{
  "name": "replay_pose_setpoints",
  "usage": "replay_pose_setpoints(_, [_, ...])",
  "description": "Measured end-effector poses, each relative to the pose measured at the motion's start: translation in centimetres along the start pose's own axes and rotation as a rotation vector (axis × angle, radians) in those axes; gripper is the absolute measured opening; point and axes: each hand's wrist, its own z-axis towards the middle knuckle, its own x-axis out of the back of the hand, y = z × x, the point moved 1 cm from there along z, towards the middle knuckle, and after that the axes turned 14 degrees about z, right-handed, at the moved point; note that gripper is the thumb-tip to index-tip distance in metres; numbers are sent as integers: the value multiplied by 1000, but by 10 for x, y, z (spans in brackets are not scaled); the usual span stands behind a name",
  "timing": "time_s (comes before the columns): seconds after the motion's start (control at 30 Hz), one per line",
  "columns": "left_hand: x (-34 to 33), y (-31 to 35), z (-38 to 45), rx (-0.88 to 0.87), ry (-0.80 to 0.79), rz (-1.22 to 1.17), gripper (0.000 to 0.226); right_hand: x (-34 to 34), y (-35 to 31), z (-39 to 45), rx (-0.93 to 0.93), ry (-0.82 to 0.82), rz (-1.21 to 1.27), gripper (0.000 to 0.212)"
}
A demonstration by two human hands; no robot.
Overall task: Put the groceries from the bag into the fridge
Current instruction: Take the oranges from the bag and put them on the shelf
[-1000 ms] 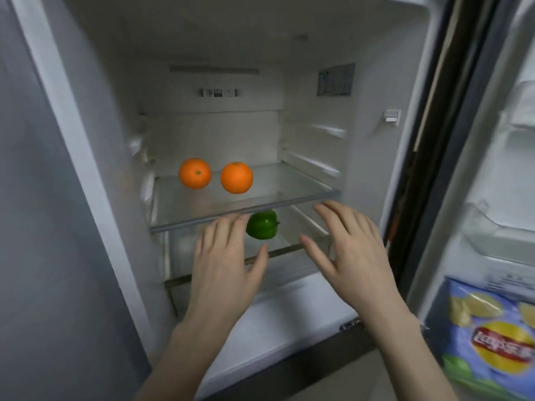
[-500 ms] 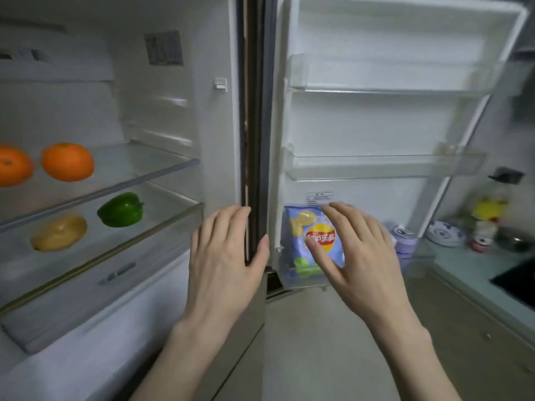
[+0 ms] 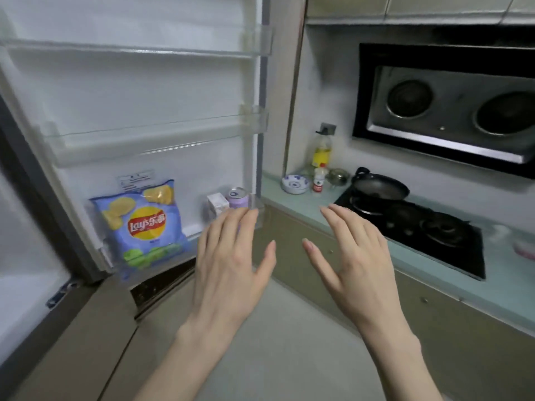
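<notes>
- While the fridge door [image 3: 144, 91] stands swung open at left, both of a person's hands hover in mid-air before it, palms down and holding nothing.
- Left hand [image 3: 231, 264]: fingers straight and loosely spread, thumb out to the side, fingertips overlapping the door's lowest bin in the frame.
- Right hand [image 3: 356, 264]: likewise flat and spread, raised in front of the counter [image 3: 307, 204], apart from the left.
- Groceries already sit in that lowest door bin: a blue bag of chips [image 3: 142, 224] upright at the left, a small white carton [image 3: 217, 202] and a purple can [image 3: 238, 196] side by side at the right.
- Both upper door shelves appear as clear plastic rails.
- On the counter beyond: a black pan [image 3: 379, 186] on the stove [image 3: 419, 230], an oil bottle [image 3: 322, 150], a small white bottle, and a blue-patterned bowl [image 3: 294, 184].
- A range hood [image 3: 445, 108] hangs above.
</notes>
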Motion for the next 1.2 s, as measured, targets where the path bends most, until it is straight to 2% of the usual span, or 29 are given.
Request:
replay_pose_setpoints(0.37, [-64, 224, -6, -276, -99, -211, 53, 135, 160, -84, -269, 92, -238, 61])
replay_pose_setpoints(0.67, [-107, 396, -51, -476, -169, -432, 53, 232, 258, -205, -511, 190, -377, 60])
replay_pose_setpoints(0.9, [-134, 498, -90, -675, -251, -557, 51, 276, 302, -284, -730, 301, -483, 59])
replay_pose_setpoints(1.2, [-211, 609, -131, -946, -382, -683, 50, 313, 367, -366, -1003, 470, -640, 54])
